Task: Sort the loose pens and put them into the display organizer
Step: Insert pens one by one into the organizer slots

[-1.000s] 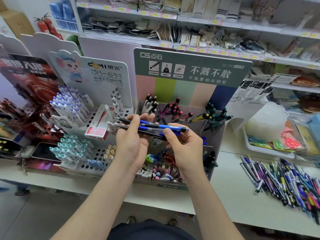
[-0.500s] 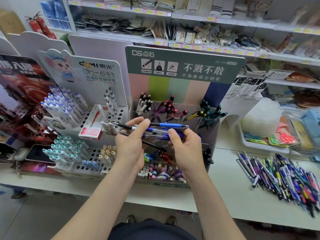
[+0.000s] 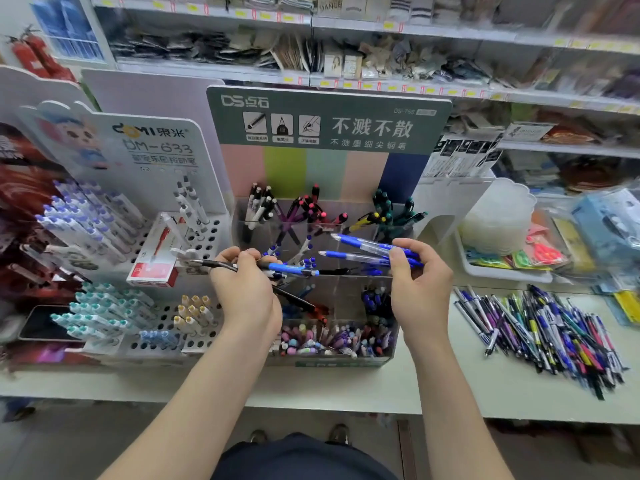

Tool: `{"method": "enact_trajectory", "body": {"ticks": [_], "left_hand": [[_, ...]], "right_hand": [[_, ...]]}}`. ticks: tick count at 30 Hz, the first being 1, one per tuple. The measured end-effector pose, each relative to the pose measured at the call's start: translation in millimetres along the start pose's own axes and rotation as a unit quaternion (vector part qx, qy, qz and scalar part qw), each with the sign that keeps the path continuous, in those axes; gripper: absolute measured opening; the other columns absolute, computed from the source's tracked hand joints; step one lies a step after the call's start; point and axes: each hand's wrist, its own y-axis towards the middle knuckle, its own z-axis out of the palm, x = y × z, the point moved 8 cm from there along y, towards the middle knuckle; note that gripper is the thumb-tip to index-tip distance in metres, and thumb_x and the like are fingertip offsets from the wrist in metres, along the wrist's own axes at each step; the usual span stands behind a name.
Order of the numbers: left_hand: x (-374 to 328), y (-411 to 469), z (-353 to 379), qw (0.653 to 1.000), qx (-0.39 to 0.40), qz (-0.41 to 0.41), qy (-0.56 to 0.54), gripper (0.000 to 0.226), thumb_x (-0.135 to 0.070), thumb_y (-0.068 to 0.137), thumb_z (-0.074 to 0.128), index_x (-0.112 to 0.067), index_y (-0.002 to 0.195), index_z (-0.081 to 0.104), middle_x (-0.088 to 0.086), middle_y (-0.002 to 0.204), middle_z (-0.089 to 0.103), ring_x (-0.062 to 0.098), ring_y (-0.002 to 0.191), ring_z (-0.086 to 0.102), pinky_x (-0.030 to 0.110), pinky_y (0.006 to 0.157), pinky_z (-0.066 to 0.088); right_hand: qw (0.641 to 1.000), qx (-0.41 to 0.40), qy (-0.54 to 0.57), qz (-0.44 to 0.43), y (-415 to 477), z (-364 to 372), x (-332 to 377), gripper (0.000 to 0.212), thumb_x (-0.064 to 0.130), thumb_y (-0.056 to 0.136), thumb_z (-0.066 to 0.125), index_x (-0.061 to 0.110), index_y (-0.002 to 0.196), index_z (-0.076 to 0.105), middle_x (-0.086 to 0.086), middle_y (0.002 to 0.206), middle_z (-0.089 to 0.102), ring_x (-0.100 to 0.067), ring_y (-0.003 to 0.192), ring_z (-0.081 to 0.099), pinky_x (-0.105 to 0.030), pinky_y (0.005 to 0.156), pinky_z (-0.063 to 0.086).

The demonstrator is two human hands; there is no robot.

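A clear tiered display organizer [image 3: 313, 216] with a green header card stands on the counter, its compartments holding white, pink, green and blue pens. My left hand [image 3: 242, 289] grips a few pens [image 3: 287, 269], one blue and the others black, lying sideways in front of the middle tier. My right hand [image 3: 417, 282] pinches two blue pens [image 3: 363, 251], their tips pointing left over the organizer's middle tier. A pile of loose pens [image 3: 540, 327] lies on the counter to the right.
A white peg-hole pen display [image 3: 204, 233] with blue, teal and yellow pens and a red box [image 3: 156, 258] stands at left. A white tray [image 3: 502, 270] of small items sits at right. Stocked shelves run behind. The counter's front edge [image 3: 311, 403] is near me.
My hands have moved apart. The right hand has drawn two blue pens out of the bunch and carried them to the right; the left hand keeps the remaining pens.
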Motion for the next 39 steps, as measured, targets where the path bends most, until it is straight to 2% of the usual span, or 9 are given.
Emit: {"method": "enact_trajectory", "body": {"ticks": [8, 12, 17, 20, 23, 28, 34, 37, 39], "left_hand": [[0.7, -14.9, 19.5, 0.986, 0.075, 0.101, 0.108, 0.025, -0.006, 0.110, 0.043, -0.027, 0.121, 0.050, -0.002, 0.086, 0.060, 0.015, 0.062, 0.050, 0.030, 0.068, 0.050], [7.0, -17.0, 26.7, 0.978, 0.129, 0.095, 0.135, 0.021, -0.009, 0.113, 0.044, -0.019, 0.130, 0.050, 0.003, 0.091, 0.071, 0.014, 0.064, 0.052, 0.029, 0.069, 0.049], [11.0, -22.3, 42.3, 0.966, 0.206, 0.072, 0.141, 0.017, -0.014, 0.115, 0.041, -0.007, 0.118, 0.057, 0.009, 0.092, 0.074, 0.019, 0.070, 0.063, 0.034, 0.076, 0.057], [17.5, -25.6, 48.6, 0.964, 0.231, 0.048, 0.125, 0.017, -0.018, 0.116, 0.040, -0.009, 0.113, 0.054, 0.009, 0.083, 0.067, 0.024, 0.074, 0.065, 0.042, 0.083, 0.062], [24.9, -29.0, 52.5, 0.963, 0.247, 0.016, 0.107, 0.016, -0.022, 0.117, 0.039, -0.013, 0.110, 0.051, 0.000, 0.075, 0.052, 0.017, 0.063, 0.049, 0.039, 0.071, 0.053], [29.2, -30.5, 49.6, 0.973, 0.224, -0.051, 0.039, 0.027, -0.043, 0.113, 0.042, -0.016, 0.115, 0.046, -0.003, 0.071, 0.043, 0.013, 0.057, 0.038, 0.033, 0.061, 0.046], [28.1, -24.8, 44.1, 0.976, 0.189, -0.103, -0.041, 0.035, -0.047, 0.115, 0.033, -0.016, 0.108, 0.046, -0.003, 0.068, 0.040, 0.012, 0.054, 0.035, 0.031, 0.060, 0.041], [20.3, -21.4, 41.6, 0.979, 0.180, -0.087, -0.049, 0.035, -0.046, 0.115, 0.031, -0.017, 0.104, 0.047, -0.003, 0.069, 0.041, 0.013, 0.056, 0.038, 0.032, 0.065, 0.043], [15.4, -19.0, 40.5, 0.981, 0.167, -0.080, -0.058, 0.036, -0.046, 0.115, 0.032, -0.018, 0.102, 0.049, -0.003, 0.071, 0.044, 0.013, 0.059, 0.043, 0.032, 0.068, 0.043]], "right_hand": [[0.956, -0.003, -0.179, -0.234, -6.6, -2.5, 20.7, 0.020, 0.005, 0.098, 0.072, 0.011, 0.117, 0.075, 0.000, 0.108, 0.072, -0.010, 0.095, 0.065, -0.012, 0.087, 0.048], [0.933, -0.029, -0.213, -0.288, -11.5, 0.0, 22.0, 0.020, 0.003, 0.099, 0.071, 0.006, 0.118, 0.073, -0.004, 0.108, 0.070, -0.020, 0.096, 0.065, -0.026, 0.087, 0.052], [0.909, -0.025, -0.268, -0.317, -13.7, -3.0, 16.8, 0.018, 0.003, 0.099, 0.069, 0.004, 0.116, 0.072, -0.007, 0.107, 0.069, -0.023, 0.095, 0.060, -0.024, 0.086, 0.046], [0.900, 0.086, -0.315, -0.288, -2.6, 15.8, -1.9, 0.017, 0.005, 0.100, 0.068, 0.008, 0.117, 0.073, -0.005, 0.107, 0.067, -0.026, 0.095, 0.063, -0.031, 0.085, 0.051], [0.898, 0.139, -0.331, -0.257, 5.1, 39.3, -15.8, 0.024, 0.013, 0.102, 0.069, 0.011, 0.125, 0.073, -0.005, 0.114, 0.064, -0.024, 0.101, 0.062, -0.038, 0.091, 0.056], [0.920, 0.019, -0.334, -0.204, 1.0, 44.3, -21.6, 0.034, 0.023, 0.104, 0.066, 0.012, 0.136, 0.065, -0.012, 0.127, 0.058, -0.028, 0.113, 0.054, -0.036, 0.095, 0.050], [0.927, -0.026, -0.282, -0.247, -22.4, 41.6, 0.6, 0.018, 0.017, 0.102, 0.063, 0.015, 0.116, 0.073, -0.002, 0.114, 0.065, -0.022, 0.109, 0.055, -0.033, 0.093, 0.047], [0.976, 0.133, -0.109, -0.133, -33.5, 51.9, 17.9, 0.010, 0.030, 0.103, 0.064, 0.022, 0.097, 0.068, 0.008, 0.085, 0.068, -0.012, 0.079, 0.064, -0.027, 0.070, 0.051], [0.962, 0.270, -0.035, -0.020, -47.9, 71.6, 14.9, 0.010, 0.035, 0.103, 0.065, 0.026, 0.106, 0.064, 0.004, 0.081, 0.073, -0.015, 0.064, 0.069, -0.030, 0.061, 0.056]]}}
